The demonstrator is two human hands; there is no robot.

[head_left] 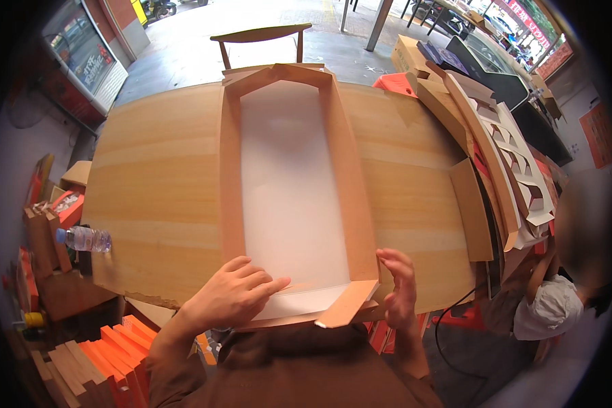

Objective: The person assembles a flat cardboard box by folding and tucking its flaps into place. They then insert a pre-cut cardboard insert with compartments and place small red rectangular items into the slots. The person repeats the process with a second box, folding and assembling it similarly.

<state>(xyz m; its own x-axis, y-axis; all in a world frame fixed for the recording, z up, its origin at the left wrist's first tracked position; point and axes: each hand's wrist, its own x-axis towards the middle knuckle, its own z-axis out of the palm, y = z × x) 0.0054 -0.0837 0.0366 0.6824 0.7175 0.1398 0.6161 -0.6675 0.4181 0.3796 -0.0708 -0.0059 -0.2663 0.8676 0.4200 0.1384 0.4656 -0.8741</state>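
A long, shallow cardboard box with a white inner bottom lies lengthwise before me, its brown side walls standing up. At its near right corner a brown flap slants outward over the near edge. My left hand is bent over the near left corner, closed on the box's wall there, with one finger reaching inward over the white bottom. The corner under that hand is hidden. Just outside the near right corner is my right hand, its fingers slightly curled and apart from the thumb, with nothing in it.
The box rests on a wooden table. A plastic bottle lies at the table's left edge. Flattened cardboard pieces are stacked along the right. Orange and brown cardboard stands at lower left. Beyond the table is a chair; another person is at right.
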